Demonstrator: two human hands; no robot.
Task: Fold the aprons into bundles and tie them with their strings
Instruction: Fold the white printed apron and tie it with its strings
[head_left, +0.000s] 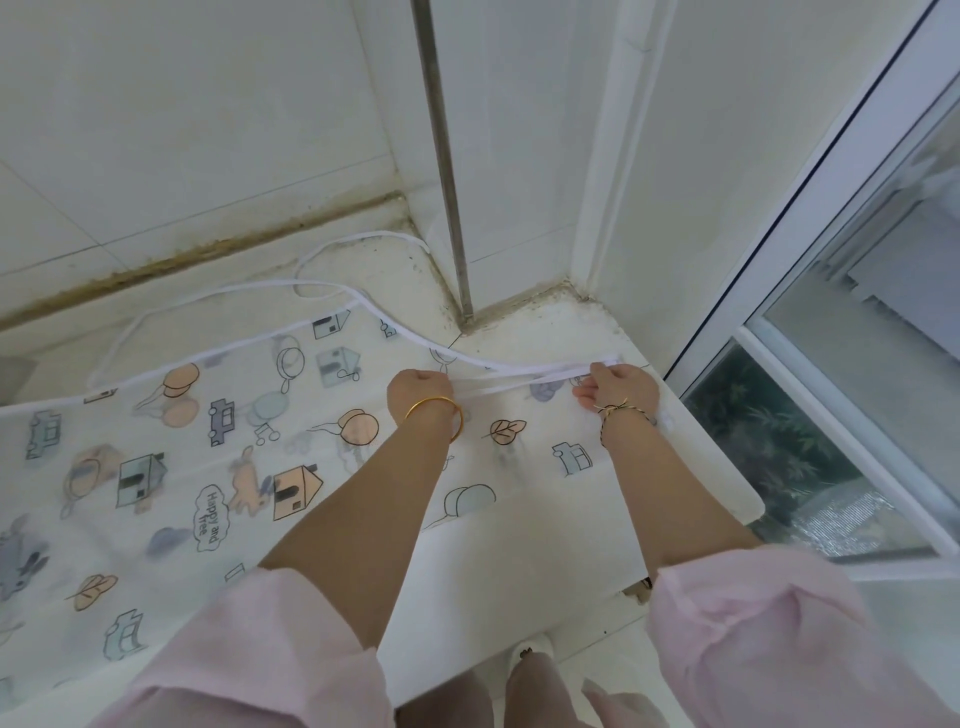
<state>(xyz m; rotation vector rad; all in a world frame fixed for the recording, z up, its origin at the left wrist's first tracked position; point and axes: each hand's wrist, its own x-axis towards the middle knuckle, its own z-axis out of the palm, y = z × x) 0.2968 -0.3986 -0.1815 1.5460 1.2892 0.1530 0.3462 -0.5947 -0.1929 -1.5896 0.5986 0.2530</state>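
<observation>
A white fabric string (550, 370) of the translucent cartoon-printed apron (156, 467) is gripped in the curled left hand (420, 391) and pinched by the right hand (618, 391), stretched between the fingers.

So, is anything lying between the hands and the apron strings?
Nothing visible does. The left hand and the right hand already grip the strings at the right end of the apron, which lies spread on the counter.
</observation>
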